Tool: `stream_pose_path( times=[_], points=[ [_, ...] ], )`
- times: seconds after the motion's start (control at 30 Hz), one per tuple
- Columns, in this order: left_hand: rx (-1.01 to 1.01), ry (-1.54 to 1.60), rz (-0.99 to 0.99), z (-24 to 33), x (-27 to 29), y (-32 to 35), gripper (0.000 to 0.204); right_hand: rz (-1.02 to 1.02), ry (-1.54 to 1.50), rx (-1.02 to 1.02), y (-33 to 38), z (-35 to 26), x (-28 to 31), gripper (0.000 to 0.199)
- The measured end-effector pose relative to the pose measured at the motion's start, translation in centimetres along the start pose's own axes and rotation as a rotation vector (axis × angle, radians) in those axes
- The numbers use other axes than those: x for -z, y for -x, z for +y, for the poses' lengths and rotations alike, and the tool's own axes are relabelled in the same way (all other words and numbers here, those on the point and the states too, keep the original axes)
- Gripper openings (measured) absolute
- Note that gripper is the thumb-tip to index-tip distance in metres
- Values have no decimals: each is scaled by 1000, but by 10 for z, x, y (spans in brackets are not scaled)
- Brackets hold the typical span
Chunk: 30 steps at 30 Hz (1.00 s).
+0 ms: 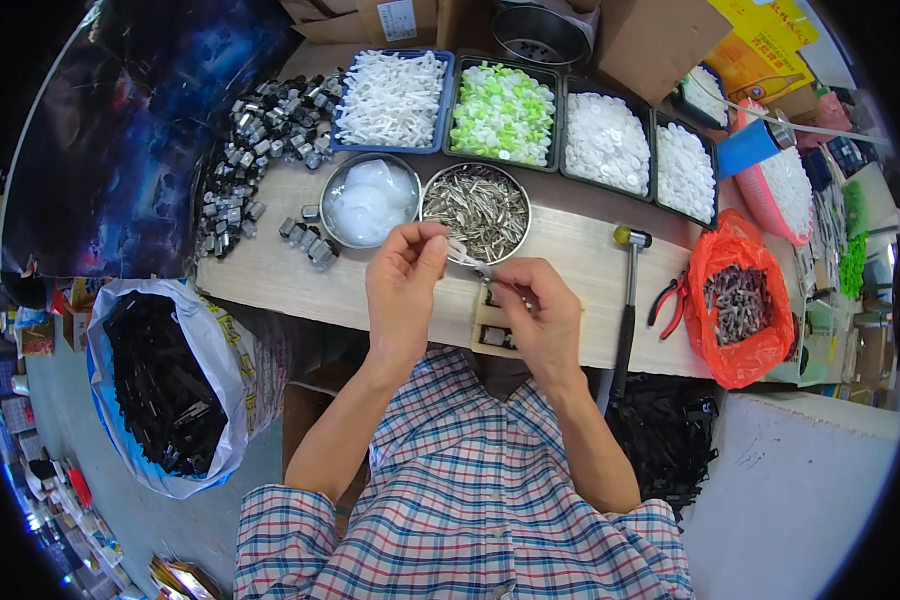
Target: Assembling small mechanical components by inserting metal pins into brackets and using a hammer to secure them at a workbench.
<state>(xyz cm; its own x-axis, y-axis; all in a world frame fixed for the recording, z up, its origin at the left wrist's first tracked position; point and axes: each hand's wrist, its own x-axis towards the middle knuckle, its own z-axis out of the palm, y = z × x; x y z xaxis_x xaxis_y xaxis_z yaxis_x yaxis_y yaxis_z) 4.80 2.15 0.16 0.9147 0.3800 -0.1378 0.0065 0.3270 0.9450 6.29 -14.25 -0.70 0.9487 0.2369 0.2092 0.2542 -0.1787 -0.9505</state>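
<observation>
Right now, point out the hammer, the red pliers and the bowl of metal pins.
hammer [627, 300], head view, middle of its dark handle.
red pliers [667, 303], head view, on the red grips.
bowl of metal pins [428, 193], head view, left rim.

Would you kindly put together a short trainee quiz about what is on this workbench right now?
1. True or false: the hammer lies to the right of both hands.
2. Which tray holds green and white parts: A, the blue tray, or B, the one beside it?
3. What fills the metal bowl just beyond the right hand?

Key: 1 true. 2 B. 3 small thin metal pieces; the left hand pinches something small beside it.
</observation>
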Motion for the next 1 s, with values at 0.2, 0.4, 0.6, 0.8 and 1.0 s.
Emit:
stream_pose_path(
  times=[0.2,0.4,0.6,0.8,1.0],
  points=[
    [155,-97,-239,-4,-20,33,14,-73,63,-56,25,-6,56,17],
    [143,-327,-352,-14,-28,37,15,-59,-156,-505,33,-1,87,10],
    [-356,-724,-352,-27,-28,25,15,24,60,-458,33,18,93,9],
    [-551,-869,-474,-30,-39,18,17,8,101,-435,30,22,93,10],
    [-621,-931,-556,-39,-52,11,13,-2,105,-439,29,23,95,9]
  ],
)
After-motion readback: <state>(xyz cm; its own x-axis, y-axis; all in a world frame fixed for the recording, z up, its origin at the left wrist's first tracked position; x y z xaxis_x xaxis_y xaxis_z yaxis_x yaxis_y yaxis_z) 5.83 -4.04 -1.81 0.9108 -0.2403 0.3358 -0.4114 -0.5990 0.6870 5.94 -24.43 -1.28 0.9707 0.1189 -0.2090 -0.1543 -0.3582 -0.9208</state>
